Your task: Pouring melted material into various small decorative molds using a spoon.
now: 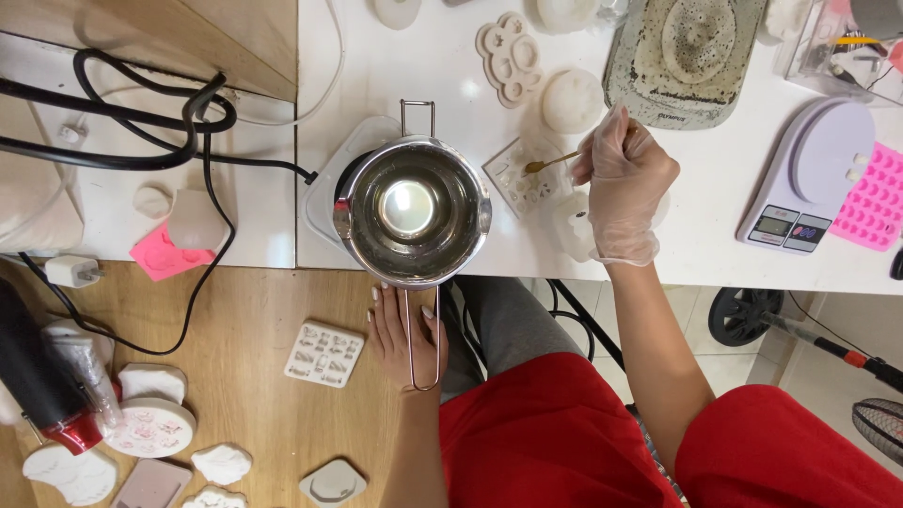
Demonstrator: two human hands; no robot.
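Filling step: gloved right hand (623,183) pinching small gold spoon (550,163) over clear mould (525,177), three o'clock of melting pot (412,209). Left hand (404,334) gripping pot handle (421,339) at six o'clock. Next calls for steady tipping.

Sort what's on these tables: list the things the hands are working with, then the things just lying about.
In use:
- left hand on the wire handle of the metal pot
- hot plate under the pot
- gloved right hand holding a small gold spoon
- small clear mould under the spoon

Lying about:
- kitchen scale
- pink mould
- heat gun
- grey tray
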